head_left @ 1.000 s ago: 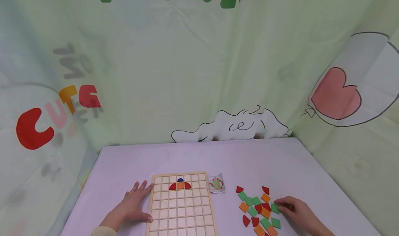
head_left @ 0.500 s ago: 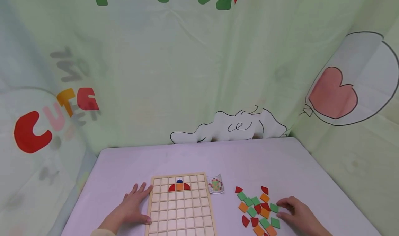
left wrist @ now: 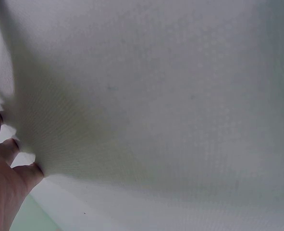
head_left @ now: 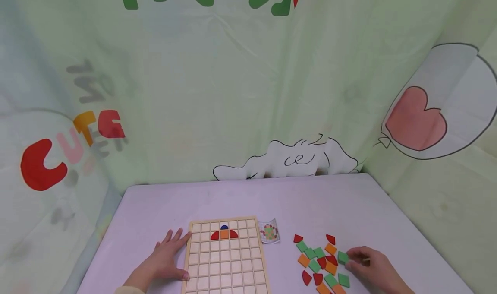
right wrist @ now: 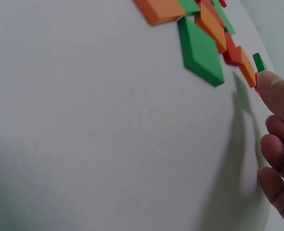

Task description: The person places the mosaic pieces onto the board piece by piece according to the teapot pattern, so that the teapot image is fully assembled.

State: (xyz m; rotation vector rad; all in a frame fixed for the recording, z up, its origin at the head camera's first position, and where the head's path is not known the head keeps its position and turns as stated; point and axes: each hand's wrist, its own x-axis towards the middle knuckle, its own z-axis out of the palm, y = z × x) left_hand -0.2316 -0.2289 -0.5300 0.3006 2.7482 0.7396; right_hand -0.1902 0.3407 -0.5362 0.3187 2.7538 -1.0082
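The right hand (head_left: 370,263) pinches a green tile (head_left: 343,257) at its fingertips. Lying left and near are six other green tiles (head_left: 343,279), five orange tiles (head_left: 304,260) and at least six red wedges (head_left: 306,278). A card (head_left: 269,232) lies between these and the gridded board (head_left: 225,267), which bears one blue piece (head_left: 224,227), one orange square (head_left: 224,234) and two red quarter-rounds (head_left: 215,235). The left hand (head_left: 165,255) is spread at its left edge.
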